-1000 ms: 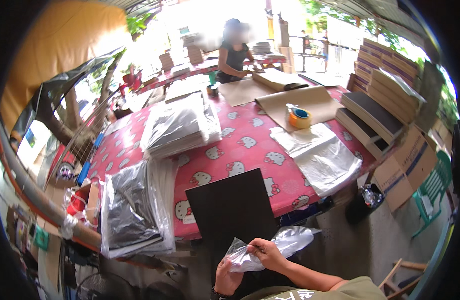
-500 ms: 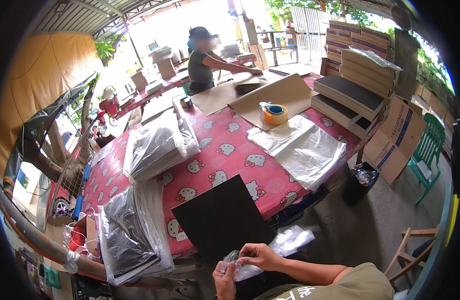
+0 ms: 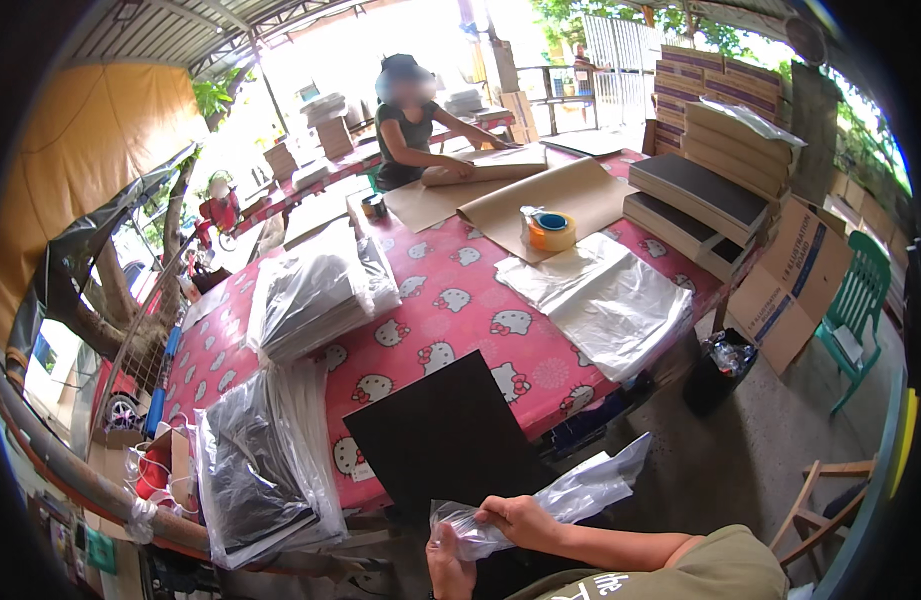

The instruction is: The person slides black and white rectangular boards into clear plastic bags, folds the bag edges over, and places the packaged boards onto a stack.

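A clear plastic bag (image 3: 590, 487) stretches between and beyond my hands at the table's near edge. My left hand (image 3: 450, 565) grips one end of it, thumb up. Fingers pinched on the film, my right hand (image 3: 520, 522) holds it just to the right of the left one. Directly ahead lies a black board (image 3: 445, 435), its near corner close to my hands. A stack of bagged black boards (image 3: 265, 470) is at the left, and a second bagged stack (image 3: 315, 290) sits farther back. Flat clear bags (image 3: 605, 300) are spread at the right of the table.
The table has a pink patterned cover (image 3: 410, 335). Tape rolls (image 3: 550, 230) rest beside brown paper (image 3: 570, 195). Across the table a person (image 3: 405, 130) handles paper. Black-topped board stacks (image 3: 700, 190) stand at the right, above a bin (image 3: 720, 370) and a green chair (image 3: 860, 310).
The bag has been drawn out longer, its loose end swinging up to the right, and my hands are slightly farther apart. Across the table, the person has folded or rolled the paper over.
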Available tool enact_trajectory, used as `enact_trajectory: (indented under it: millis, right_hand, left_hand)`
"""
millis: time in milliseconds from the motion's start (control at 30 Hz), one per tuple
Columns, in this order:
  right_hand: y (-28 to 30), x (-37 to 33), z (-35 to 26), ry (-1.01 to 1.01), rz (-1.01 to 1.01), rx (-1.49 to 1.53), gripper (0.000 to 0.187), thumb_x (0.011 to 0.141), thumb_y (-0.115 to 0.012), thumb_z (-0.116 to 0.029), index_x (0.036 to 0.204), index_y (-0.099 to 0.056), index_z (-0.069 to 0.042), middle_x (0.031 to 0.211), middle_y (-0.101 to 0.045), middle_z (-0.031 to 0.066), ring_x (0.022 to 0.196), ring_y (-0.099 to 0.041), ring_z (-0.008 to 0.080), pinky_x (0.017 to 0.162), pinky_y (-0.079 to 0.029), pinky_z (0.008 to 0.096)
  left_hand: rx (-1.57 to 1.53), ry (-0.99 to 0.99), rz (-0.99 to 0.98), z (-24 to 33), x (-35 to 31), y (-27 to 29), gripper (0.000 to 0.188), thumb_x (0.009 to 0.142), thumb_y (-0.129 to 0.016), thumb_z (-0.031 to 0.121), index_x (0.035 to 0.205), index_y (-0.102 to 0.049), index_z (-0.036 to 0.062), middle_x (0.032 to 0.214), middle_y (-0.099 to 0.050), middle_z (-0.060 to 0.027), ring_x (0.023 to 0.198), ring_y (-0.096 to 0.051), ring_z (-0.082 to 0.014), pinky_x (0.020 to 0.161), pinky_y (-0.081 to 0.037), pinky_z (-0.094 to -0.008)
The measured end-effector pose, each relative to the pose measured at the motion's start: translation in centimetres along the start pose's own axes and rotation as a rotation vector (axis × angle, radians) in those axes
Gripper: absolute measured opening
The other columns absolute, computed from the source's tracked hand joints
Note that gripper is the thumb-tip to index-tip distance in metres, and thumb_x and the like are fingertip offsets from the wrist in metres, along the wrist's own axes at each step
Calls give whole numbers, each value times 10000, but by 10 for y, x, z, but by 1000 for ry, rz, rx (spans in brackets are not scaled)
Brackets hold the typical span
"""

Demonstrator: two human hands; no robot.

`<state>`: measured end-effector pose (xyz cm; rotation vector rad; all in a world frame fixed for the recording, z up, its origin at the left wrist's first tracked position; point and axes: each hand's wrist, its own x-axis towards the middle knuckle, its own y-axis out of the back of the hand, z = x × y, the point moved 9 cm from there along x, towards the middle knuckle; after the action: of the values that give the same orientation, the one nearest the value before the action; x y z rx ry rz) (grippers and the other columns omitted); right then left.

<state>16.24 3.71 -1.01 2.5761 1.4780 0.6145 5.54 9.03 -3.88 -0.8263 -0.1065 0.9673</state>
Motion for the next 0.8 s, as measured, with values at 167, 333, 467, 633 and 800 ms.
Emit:
enact_trajectory:
  millis: [167, 333, 467, 633, 800]
  right_hand:
    - [5, 3, 20, -80, 15, 34, 184, 831, -562, -208, 864, -566, -27, 704, -608, 132, 650, -608, 245, 555, -451, 293]
    - [-7, 1, 14, -210, -215, 621, 232, 827, -587, -192, 967, -567, -9, 831, -580, -4, 780, -511, 63, 668, -429, 226]
    - [-12, 8, 6, -161, -182, 505, 119, 811, -595, -97, 863, -568, 7, 766, -570, 3, 739, -502, 44, 651, -431, 203]
    - [23, 6, 19, -222, 37, 363, 184, 844, -565, -166, 725, -530, -30, 614, -445, -58, 579, -372, 18, 496, -324, 179]
    - [18, 11, 6, -271, 44, 386, 143, 833, -579, -135, 757, -531, -25, 599, -450, -59, 566, -363, 6, 478, -298, 166]
  left_hand:
    - [-139, 8, -177, -1, 2, 4, 176, 835, -560, 213, 872, -545, 41, 824, -581, -61, 732, -559, -141, 649, -462, -277]
    - [84, -48, -64, 3, 6, 9, 100, 798, -587, 75, 887, -555, 41, 803, -583, -35, 723, -554, -115, 649, -454, -251]
    - [168, -102, -71, 11, 8, 6, 203, 759, -609, 1, 950, -542, -6, 867, -589, -45, 774, -559, -103, 702, -443, -217]
    - [96, 86, -165, -12, 16, -20, 465, 702, -644, -11, 1127, -457, -25, 923, -558, -48, 804, -538, -100, 738, -436, -220]
    - [-66, 293, -272, -17, 8, -22, 402, 737, -642, 66, 1101, -489, -11, 968, -569, -57, 859, -556, -114, 746, -448, -242]
